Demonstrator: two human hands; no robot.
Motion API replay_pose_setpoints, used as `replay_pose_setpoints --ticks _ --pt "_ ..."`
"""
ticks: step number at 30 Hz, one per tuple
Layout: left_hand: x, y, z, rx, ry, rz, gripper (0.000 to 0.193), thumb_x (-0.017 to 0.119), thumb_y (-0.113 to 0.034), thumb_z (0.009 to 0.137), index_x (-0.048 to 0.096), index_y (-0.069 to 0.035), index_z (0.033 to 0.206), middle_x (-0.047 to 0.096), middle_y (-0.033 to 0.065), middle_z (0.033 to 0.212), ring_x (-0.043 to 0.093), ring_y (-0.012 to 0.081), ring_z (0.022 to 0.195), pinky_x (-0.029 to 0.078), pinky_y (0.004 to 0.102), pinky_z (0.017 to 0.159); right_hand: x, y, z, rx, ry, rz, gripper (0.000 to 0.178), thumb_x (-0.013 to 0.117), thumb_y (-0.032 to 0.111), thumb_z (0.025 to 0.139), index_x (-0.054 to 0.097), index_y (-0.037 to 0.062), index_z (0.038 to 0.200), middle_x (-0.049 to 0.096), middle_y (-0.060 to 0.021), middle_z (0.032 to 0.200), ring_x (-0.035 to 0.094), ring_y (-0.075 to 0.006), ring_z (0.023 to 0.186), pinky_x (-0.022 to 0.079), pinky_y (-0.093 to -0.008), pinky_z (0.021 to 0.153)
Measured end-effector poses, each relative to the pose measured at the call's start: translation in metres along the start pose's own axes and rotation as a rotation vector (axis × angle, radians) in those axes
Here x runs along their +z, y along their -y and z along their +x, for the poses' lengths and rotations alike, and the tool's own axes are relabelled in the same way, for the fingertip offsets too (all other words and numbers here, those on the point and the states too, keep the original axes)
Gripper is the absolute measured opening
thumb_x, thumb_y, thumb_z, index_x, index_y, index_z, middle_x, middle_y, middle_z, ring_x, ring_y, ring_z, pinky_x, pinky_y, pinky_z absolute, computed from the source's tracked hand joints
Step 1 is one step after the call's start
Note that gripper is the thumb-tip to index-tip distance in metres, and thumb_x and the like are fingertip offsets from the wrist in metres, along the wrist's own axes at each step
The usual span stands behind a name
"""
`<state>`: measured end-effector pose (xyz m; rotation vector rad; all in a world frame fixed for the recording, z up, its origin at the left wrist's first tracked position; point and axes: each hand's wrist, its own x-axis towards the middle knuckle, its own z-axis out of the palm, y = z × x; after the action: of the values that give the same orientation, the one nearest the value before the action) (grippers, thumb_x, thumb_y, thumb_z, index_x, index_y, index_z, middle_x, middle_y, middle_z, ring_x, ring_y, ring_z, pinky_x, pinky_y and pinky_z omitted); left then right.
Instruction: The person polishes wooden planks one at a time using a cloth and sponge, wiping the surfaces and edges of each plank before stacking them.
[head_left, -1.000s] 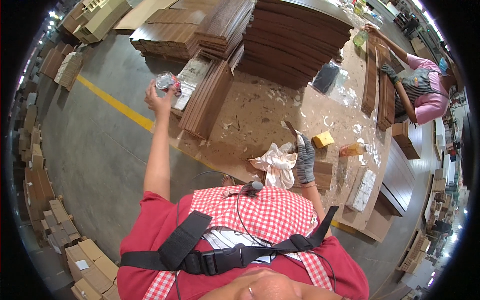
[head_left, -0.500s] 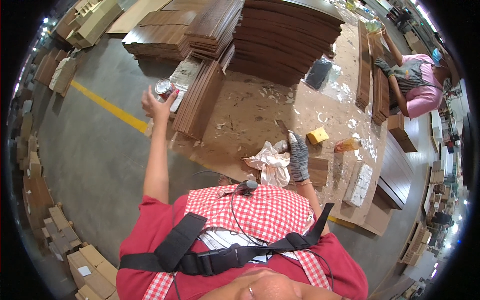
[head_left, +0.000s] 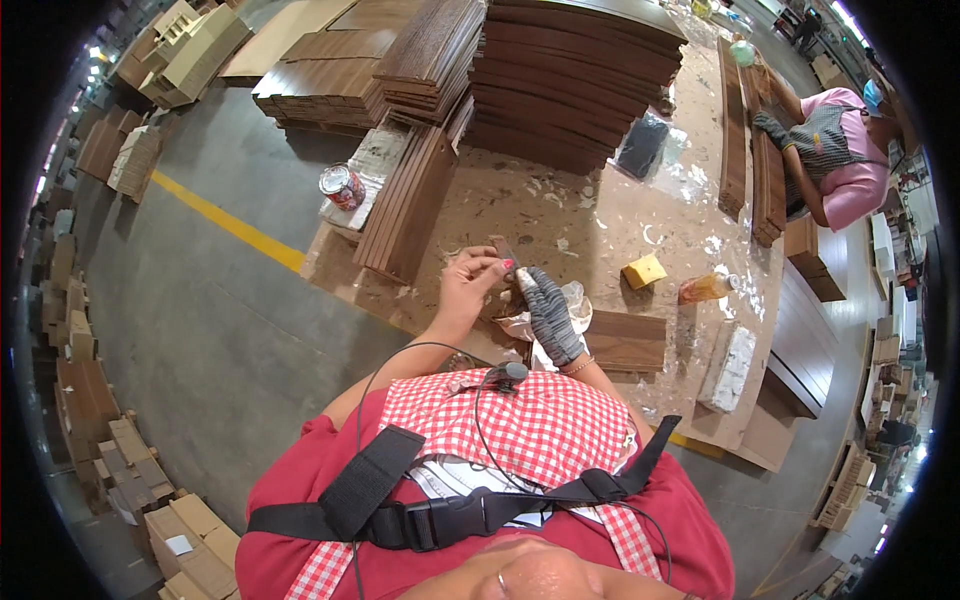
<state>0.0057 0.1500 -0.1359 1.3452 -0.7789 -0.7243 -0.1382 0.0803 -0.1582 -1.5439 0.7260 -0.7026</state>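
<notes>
My right hand, in a grey striped glove, grips a putty knife by its handle, the blade pointing away from me. My bare left hand closes its thumb and fingers at the blade, just left of the glove. What lies between those fingertips is too small to make out. Partly behind the right glove, a crumpled white rag rests on the worktable. A short brown wood plank lies to the right of the rag. The metal can stands on a white-smeared block at the table's left edge.
A yellow sponge, a bottle with orange contents and a white-crusted block sit to the right. Brown boards and a tall board stack stand farther off. Across the table, a person in pink handles long boards.
My left hand has left the can at the table's left edge and come to the putty knife. The right hand has shifted slightly left with the knife.
</notes>
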Motion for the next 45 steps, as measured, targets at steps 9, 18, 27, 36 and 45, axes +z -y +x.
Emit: replay_pose_setpoints --ticks 9,18,27,36,45 --pt "-0.224 -0.015 0.135 -0.036 -0.454 0.489 0.014 0.069 -0.018 0.086 0.072 -0.005 0.086 0.067 0.0033 0.08 0.058 0.0109 0.08 0.045 0.0253 0.079 -0.02 0.0 -0.009 0.18 0.043 0.248 0.029 0.05 0.014 0.1 0.054 0.0057 0.127 0.065 -0.0037 0.098 0.057 -0.0084 0.078 0.05 -0.0228 0.073" --pt "-0.263 -0.014 0.182 -0.299 -0.355 1.108 0.04 0.072 -0.05 0.078 0.076 -0.013 0.093 0.072 0.0019 0.086 0.06 0.016 0.085 0.041 0.0312 0.09 -0.034 0.009 -0.023 0.245 -0.037 0.198 0.029 0.049 0.012 0.1 0.054 0.003 0.126 0.064 -0.0049 0.094 0.058 -0.009 0.079 0.05 -0.0228 0.073" --pt "-0.204 -0.045 0.14 0.028 -0.535 0.893 0.03 0.068 -0.045 0.084 0.074 -0.018 0.097 0.067 0.0019 0.103 0.045 0.0292 0.116 0.029 0.0513 0.104 -0.083 -0.007 -0.039 -0.23 -0.275 -0.421 0.035 0.062 0.01 0.087 0.06 0.0047 0.121 0.063 -0.0123 0.115 0.058 -0.0262 0.108 0.044 -0.0356 0.097" --pt "-0.036 -0.038 0.069 0.455 0.017 0.619 0.019 0.067 -0.025 0.088 0.069 -0.009 0.097 0.062 0.0044 0.095 0.052 0.0205 0.097 0.036 0.0342 0.093 -0.052 -0.068 -0.065 -0.201 -0.101 -1.13 0.052 0.065 0.036 0.084 0.057 0.0131 0.129 0.043 -0.0199 0.142 0.039 -0.0403 0.13 0.031 -0.0503 0.107" --pt "0.002 -0.011 0.037 0.427 0.272 0.663 0.024 0.068 -0.024 0.086 0.068 -0.013 0.106 0.063 0.003 0.098 0.05 0.0228 0.103 0.031 0.0403 0.098 -0.127 -0.031 -0.102 -0.154 -0.641 -0.505 0.035 0.057 0.01 0.09 0.057 0.0073 0.125 0.054 -0.013 0.128 0.048 -0.0293 0.124 0.034 -0.0435 0.11"
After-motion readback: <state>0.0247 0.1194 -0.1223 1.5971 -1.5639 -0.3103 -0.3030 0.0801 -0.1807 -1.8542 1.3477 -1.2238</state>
